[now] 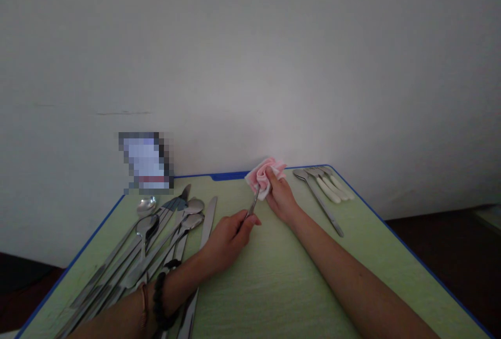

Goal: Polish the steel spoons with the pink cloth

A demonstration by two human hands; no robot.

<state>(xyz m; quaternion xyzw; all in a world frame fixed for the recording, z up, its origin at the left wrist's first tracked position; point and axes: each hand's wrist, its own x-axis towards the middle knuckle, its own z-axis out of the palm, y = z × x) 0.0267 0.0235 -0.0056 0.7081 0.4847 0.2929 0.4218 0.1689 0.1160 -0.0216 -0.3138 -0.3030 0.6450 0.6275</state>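
Observation:
My left hand [230, 237] is closed around the handle of a metal piece of cutlery [253, 204], tilted up and away from me. A pink and white cloth [263, 176] covers its far end, so I cannot tell whether it is a spoon, fork or knife. My right hand [281, 193] grips that cloth, thumb on top, pressing it around the covered end. Both hands are raised over the middle of the table, near its far edge.
Spoons and knives [156, 245] lie in a loose pile at the left, partly under my left forearm. On the right rest a spoon [319, 203] and several white-handled forks [329, 188]. A blurred screen [145, 161] stands at the back left of the blue-edged green table [274, 287], against the wall.

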